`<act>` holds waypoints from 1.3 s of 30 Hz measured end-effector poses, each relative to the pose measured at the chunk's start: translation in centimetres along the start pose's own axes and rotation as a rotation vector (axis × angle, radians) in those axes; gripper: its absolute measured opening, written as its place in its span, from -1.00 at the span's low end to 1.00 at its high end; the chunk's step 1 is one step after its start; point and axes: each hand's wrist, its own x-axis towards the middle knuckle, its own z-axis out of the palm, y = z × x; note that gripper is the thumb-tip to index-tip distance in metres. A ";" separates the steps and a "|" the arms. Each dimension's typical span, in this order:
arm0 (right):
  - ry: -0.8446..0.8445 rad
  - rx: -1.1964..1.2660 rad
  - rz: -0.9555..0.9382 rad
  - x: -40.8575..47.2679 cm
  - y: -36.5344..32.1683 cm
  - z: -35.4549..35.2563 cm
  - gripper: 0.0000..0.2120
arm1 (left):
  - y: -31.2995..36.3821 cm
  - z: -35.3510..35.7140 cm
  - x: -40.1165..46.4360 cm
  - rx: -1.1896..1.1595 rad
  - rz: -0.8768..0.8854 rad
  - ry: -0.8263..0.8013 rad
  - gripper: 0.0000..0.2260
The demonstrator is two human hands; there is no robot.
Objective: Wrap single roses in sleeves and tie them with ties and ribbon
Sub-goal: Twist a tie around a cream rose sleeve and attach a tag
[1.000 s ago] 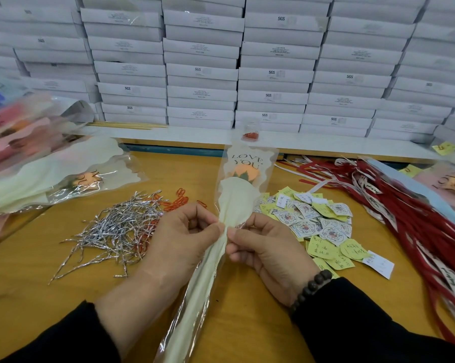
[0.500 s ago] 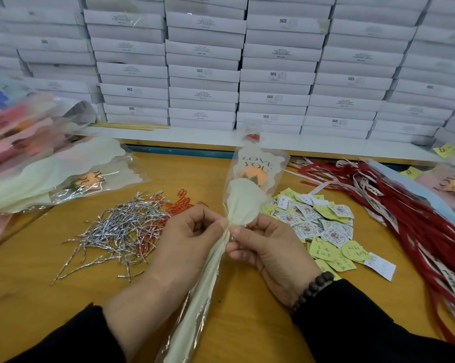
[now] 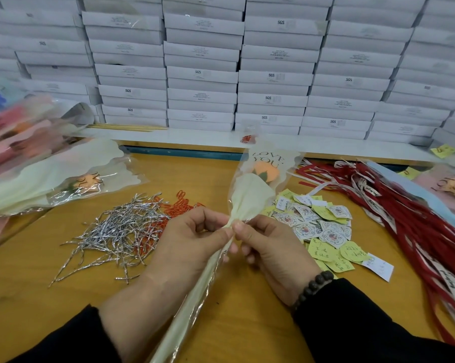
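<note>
"LOVE YOU" is printed on the clear top of the sleeve [image 3: 250, 197], over an orange rose [image 3: 266, 172] inside it; "SGS" shows on several white boxes [image 3: 273, 74] stacked behind. The left hand [image 3: 192, 239] and right hand [image 3: 276, 247] both pinch the sleeve at its gathered neck, fingers curled round it, thumbs nearly touching, holding it above the counter [image 3: 37, 297]. One sleeve is held. A heap of silver ties [image 3: 121, 231], too many to count, lies to the left; red ribbons [image 3: 415, 221] lie right, stickers [image 3: 323, 229] between.
</note>
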 end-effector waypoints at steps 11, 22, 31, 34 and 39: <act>-0.039 0.147 -0.033 0.0 -0.1 0.0 -0.90 | 0.2 0.2 -0.2 -0.159 -0.145 -0.064 -0.85; -0.066 0.126 -0.022 0.1 0.1 -0.1 -0.85 | 0.0 -0.2 0.0 -0.185 -0.249 -0.097 -0.78; -0.063 0.127 -0.045 0.1 0.1 0.2 -0.77 | -0.1 -0.1 0.3 -0.204 -0.207 -0.092 -0.80; -0.083 0.095 -0.078 -0.1 0.0 0.5 -0.76 | 0.2 -0.1 0.4 -0.234 -0.168 -0.053 -0.85; -0.016 -0.099 -0.079 -0.1 0.0 0.5 -0.88 | 1.4 -1.1 1.1 -0.298 -0.106 0.067 -0.90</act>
